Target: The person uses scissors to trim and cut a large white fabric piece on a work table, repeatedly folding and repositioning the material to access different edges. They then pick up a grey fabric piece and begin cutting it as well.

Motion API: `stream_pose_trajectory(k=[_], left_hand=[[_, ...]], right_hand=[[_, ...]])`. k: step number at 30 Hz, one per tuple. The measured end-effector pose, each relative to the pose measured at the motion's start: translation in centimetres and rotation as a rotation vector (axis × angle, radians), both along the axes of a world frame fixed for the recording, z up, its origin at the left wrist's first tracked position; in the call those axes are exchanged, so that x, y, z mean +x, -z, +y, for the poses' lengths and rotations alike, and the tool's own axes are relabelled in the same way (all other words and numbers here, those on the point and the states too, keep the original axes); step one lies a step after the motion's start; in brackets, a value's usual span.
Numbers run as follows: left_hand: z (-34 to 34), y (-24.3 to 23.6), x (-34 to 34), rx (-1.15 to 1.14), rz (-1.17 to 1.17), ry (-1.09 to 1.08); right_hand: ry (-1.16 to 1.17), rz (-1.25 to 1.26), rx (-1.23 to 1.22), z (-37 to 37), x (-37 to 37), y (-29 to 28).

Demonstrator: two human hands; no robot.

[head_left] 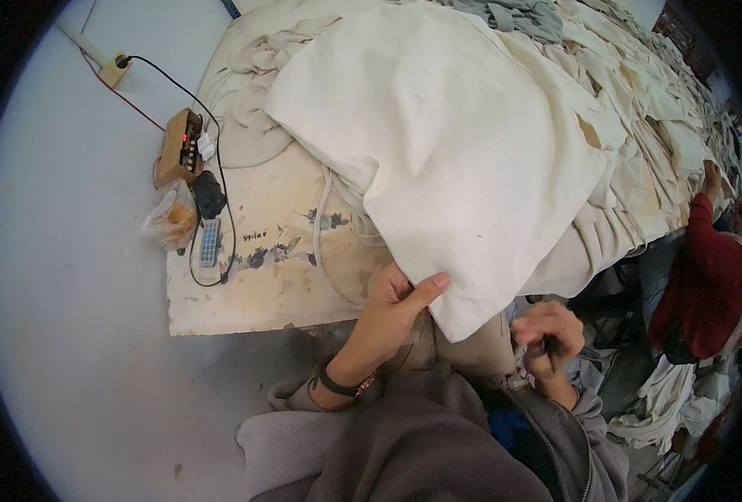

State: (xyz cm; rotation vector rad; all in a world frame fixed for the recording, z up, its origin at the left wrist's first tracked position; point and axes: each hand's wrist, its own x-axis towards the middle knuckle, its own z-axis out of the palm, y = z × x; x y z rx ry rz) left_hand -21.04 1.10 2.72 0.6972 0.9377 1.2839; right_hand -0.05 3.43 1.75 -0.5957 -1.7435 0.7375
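A large piece of cream-white cloth [463, 167] spreads over the table, its near corner hanging over the front edge towards my lap. My left hand [400, 305] pinches the edge of this cloth close to that corner, thumb on top and fingers underneath. To the right of the corner, apart from the cloth, my right hand [551, 335] is raised with its fingers curled in. Motion blurs it somewhat, and a dark patch shows among the fingers; whether that is a small tool or shadow cannot be made out.
Piled beige cloth [655, 142] covers the table's right side. On the left lie a remote control [210, 243], a plastic bag [172, 216] and a box with knobs [180, 149], its black cable looping over the tabletop [262, 309]. A person in a red sleeve [701, 268] works at right.
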Motion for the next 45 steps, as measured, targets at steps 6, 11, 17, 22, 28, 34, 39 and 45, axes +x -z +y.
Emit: stream_pose_trajectory(k=[6, 11, 17, 22, 28, 34, 39, 45], left_hand=[[-0.7, -1.0, -0.3, 0.032, 0.022, -0.051], [-2.1, -1.3, -1.7, 0.088, 0.112, -0.135], [-4.1, -0.4, -4.7, 0.174, 0.005, -0.297], [-4.8, 0.8, -8.2, -0.009, 0.45, -0.428], [-3.6, 1.1, -8.9, 0.092, 1.68, -0.889], [-1.8, 2.5, -3.1, 0.254, 1.121, -0.435], [-0.6, 4.9, -2.5, 0.235, 1.486, -0.524], [-1.3, 6.3, -3.3, 0.317, 1.329, -0.54]], right_hand=[[0.221, -0.102, 0.088, 0.1, -0.6, 0.4], [0.243, -0.32, 0.213, 1.5, -1.6, 0.5], [0.009, -0.224, 0.377, 2.0, -2.8, 1.5], [0.047, -0.321, 0.143, 1.9, -3.5, 1.8], [0.19, -0.393, -0.079, 3.4, -4.5, 0.3], [0.134, -0.588, -0.125, 6.2, -6.4, 1.2], [0.27, -0.721, 0.013, 7.1, -7.4, 3.8], [0.279, -0.699, -0.02, 6.8, -7.0, 4.4]])
